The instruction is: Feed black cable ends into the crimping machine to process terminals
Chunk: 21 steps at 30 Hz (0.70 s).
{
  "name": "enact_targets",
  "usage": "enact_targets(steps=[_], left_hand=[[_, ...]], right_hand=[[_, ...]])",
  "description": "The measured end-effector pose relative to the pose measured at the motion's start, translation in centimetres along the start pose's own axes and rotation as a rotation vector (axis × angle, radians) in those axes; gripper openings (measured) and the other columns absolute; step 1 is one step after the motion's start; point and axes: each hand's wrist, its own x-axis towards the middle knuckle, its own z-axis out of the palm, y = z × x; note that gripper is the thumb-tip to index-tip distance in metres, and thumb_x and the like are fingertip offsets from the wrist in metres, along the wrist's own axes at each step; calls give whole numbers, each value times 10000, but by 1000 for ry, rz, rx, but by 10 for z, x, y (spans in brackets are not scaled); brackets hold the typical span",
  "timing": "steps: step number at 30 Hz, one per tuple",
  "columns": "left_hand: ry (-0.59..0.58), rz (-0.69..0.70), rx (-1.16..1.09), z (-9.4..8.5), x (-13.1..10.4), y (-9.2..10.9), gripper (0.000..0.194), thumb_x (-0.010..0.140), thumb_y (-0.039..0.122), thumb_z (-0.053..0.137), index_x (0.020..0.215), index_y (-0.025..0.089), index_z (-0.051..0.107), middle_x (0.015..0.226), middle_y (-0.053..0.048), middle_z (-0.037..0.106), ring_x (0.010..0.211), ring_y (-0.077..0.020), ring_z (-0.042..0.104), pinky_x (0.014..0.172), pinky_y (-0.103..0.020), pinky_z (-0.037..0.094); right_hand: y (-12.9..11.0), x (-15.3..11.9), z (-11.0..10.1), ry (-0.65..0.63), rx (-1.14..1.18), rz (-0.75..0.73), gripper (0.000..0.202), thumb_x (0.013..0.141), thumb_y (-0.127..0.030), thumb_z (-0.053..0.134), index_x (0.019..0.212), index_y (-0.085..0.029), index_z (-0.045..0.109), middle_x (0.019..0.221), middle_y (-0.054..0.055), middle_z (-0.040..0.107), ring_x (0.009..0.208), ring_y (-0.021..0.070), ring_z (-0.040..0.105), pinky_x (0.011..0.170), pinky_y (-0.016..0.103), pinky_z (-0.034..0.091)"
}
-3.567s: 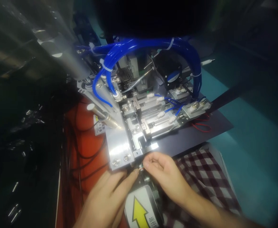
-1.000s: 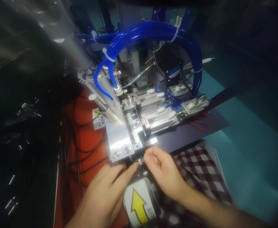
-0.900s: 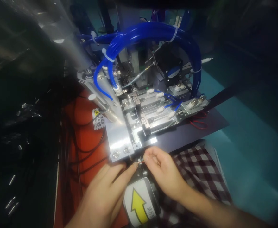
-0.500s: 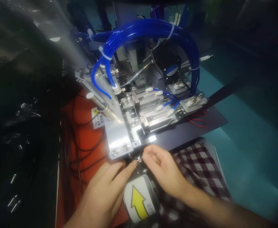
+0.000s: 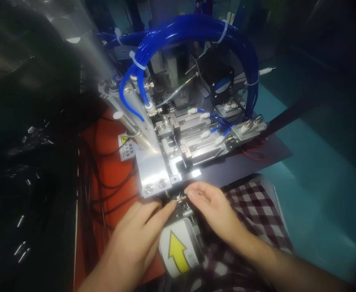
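Thin coloured wires (image 5: pixel 182 198) run between my two hands, at the front edge of the machine (image 5: pixel 193 142). My left hand (image 5: pixel 143 227) pinches the left end of the wires with thumb and forefinger; what lies under its other fingers is hidden. On the other side, my right hand (image 5: pixel 211 207) is closed with its fingertips together at the free ends of the wires. Just below the fingers sits a white cover with a yellow arrow (image 5: pixel 177 247). A metal plate with two bolts (image 5: pixel 153 178) lies right above my left hand.
A thick bundle of blue air tubes (image 5: pixel 196 30) arches over the machine. Black cables (image 5: pixel 101 190) lie on the orange surface (image 5: pixel 114 162) at left. A checkered cloth (image 5: pixel 257 215) covers the lap at right. A steel post (image 5: pixel 129 129) rises beside a warning label (image 5: pixel 126 147).
My right hand has shifted slightly right and its fingers have loosened a little. More of the coloured wires shows between the hands. The view has tilted slightly.
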Motion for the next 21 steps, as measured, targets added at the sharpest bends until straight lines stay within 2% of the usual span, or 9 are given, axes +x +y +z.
enact_targets(steps=[4, 10, 18, 21], left_hand=[[-3, -16, -6, 1, 0, -1, 403, 929, 124, 417, 1291, 238, 553, 1027, -74, 576, 885, -170, 551, 726, -243, 488], [9, -3, -34, 2, 1, -1, 390, 922, 108, 444, 1281, 209, 555, 1047, -80, 558, 910, -167, 543, 742, -238, 480], [45, -8, -33, 2, 1, 0, 369, 928, 126, 436, 1253, 224, 581, 1008, -65, 583, 885, -155, 567, 726, -231, 493], [52, -10, -25, 3, 1, 0, 371, 933, 130, 420, 1252, 232, 580, 1001, -70, 586, 874, -162, 563, 714, -244, 496]], right_hand=[[2, -4, 0, -69, 42, 65, 195, 822, -358, 621, 823, -163, 614, 663, -1, 579, 566, 120, 505, 495, 233, 404], [4, -4, 5, -49, 106, 69, 208, 801, -351, 650, 759, -164, 570, 573, -44, 486, 505, 90, 408, 462, 219, 332], [7, -6, 11, -34, 138, 16, 228, 826, -387, 635, 777, -175, 563, 645, -21, 536, 573, 112, 483, 489, 219, 411], [6, -6, 11, -37, 146, 29, 248, 818, -413, 637, 781, -180, 561, 647, -21, 536, 567, 113, 479, 491, 224, 406]])
